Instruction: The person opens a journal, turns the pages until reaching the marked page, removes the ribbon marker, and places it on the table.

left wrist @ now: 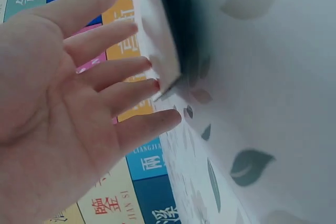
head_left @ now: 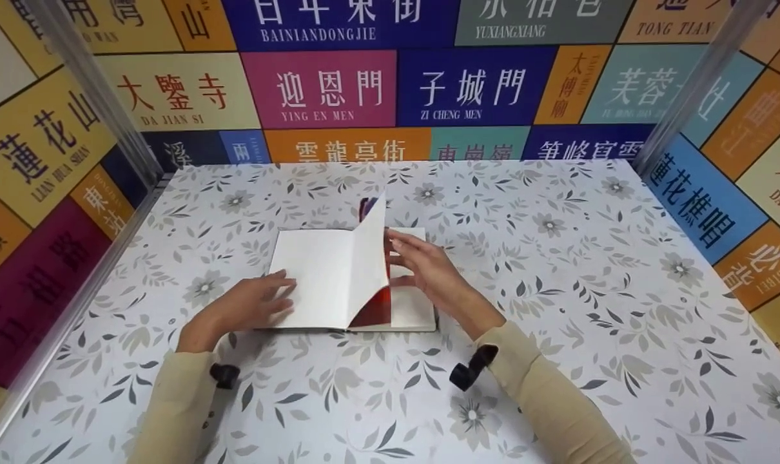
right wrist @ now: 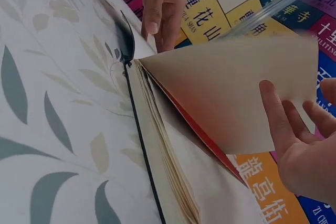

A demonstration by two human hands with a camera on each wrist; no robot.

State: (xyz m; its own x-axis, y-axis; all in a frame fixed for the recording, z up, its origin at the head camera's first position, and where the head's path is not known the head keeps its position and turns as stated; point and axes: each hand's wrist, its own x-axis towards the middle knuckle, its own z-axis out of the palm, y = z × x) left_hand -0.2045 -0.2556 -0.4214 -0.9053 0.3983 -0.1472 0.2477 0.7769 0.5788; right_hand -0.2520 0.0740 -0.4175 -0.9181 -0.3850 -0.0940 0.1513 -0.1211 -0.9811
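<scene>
An open book with blank white pages lies on the patterned tabletop. One page stands up from the middle, and a red sheet shows beneath it. My right hand touches the lifted page's outer side with extended fingers; the right wrist view shows its fingertips against the page. Over the left page's outer edge, my left hand holds nothing, its fingers spread. In the left wrist view, those fingertips are close to the corner of the book's dark cover.
The tabletop has a grey leaf and flower print. Panels with coloured blocks of Chinese lettering rise at the back and both sides. Transparent corner strips join the panels. Each sleeve end carries a black wrist device.
</scene>
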